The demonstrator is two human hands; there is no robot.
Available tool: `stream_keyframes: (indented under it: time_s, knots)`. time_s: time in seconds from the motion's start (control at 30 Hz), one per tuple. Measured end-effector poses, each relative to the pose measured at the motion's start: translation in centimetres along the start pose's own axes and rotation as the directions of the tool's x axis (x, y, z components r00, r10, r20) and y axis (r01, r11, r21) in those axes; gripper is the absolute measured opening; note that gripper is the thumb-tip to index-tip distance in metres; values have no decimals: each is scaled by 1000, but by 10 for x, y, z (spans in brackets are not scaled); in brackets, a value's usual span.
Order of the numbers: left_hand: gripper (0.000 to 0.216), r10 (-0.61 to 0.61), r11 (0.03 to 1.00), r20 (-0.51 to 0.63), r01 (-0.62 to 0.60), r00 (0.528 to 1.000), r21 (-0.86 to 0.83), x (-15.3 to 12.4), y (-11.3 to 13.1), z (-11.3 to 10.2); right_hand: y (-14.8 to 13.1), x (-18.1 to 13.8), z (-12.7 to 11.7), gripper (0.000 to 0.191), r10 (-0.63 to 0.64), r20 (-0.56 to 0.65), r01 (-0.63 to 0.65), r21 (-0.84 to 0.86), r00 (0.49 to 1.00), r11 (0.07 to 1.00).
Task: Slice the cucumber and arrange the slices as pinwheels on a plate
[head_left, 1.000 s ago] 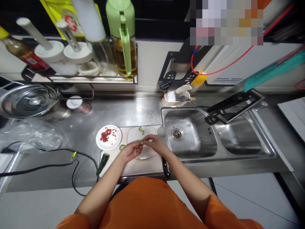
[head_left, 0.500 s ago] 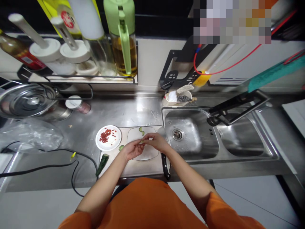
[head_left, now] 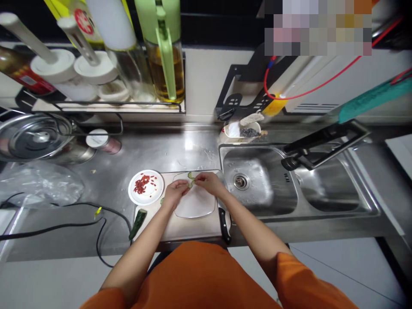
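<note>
Cucumber slices look mid-arranging on that plate, left hand and right hand fingers seemingly pinching a slice, so lining it up calls for a light touch imo.

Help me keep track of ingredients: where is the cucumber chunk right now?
In the head view, the cucumber chunk lies left of centre, across the left edge of the board, just below the round plate.

Single head-worn view, looking forward and steeply down, fairly near the hands, wide across counter and sink.
</note>
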State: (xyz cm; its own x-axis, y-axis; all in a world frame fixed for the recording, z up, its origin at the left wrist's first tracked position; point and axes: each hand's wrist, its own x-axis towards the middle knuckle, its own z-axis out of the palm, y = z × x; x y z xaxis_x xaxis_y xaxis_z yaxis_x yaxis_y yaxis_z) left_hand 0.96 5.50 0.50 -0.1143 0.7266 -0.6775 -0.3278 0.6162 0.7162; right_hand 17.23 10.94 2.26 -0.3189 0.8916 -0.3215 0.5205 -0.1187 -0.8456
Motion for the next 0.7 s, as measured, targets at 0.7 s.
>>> stream_keyframes:
  time_s: [0.7]
  knots:
    - [13,470,690,-128,-274,873,670,21,-4,15,-8,28,3,18,-14,26,26,-564,1000,825]
